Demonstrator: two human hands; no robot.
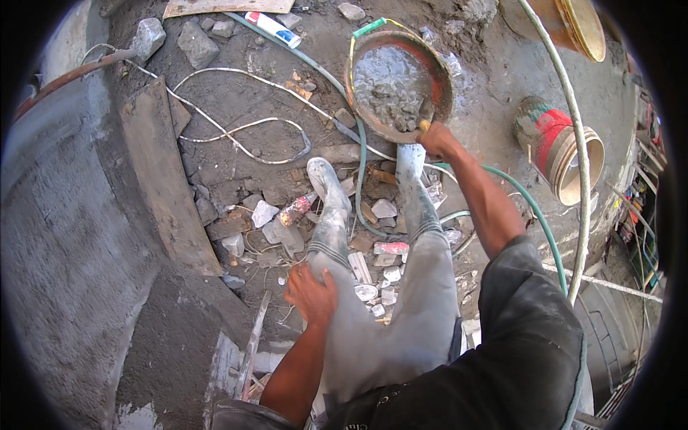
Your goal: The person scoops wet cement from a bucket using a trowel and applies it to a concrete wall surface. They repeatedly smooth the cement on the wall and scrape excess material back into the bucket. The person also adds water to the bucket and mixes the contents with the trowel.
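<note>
A round bucket (pixel 350 79) with a green-gripped wire handle stands ahead of me, holding wet grey mortar (pixel 390 79). My right hand (pixel 438 140) is closed round the yellowish handle of a trowel (pixel 428 111) at the bucket's near right rim. The trowel's blade points into the bucket, partly lost against the mortar. My left hand (pixel 313 294) rests on my left leg near the knee, fingers apart and holding nothing. My rubber boots (pixel 333 204) are smeared with grey, the right one close to the bucket.
Rubble and broken stones (pixel 264 213) lie around my boots. A green hose (pixel 361 165) and a pale cable (pixel 229 134) wind over the ground. At right lies a tipped bucket (pixel 548 140) with a red band. A wooden board (pixel 166 179) leans by the plastered wall (pixel 72 229) at left.
</note>
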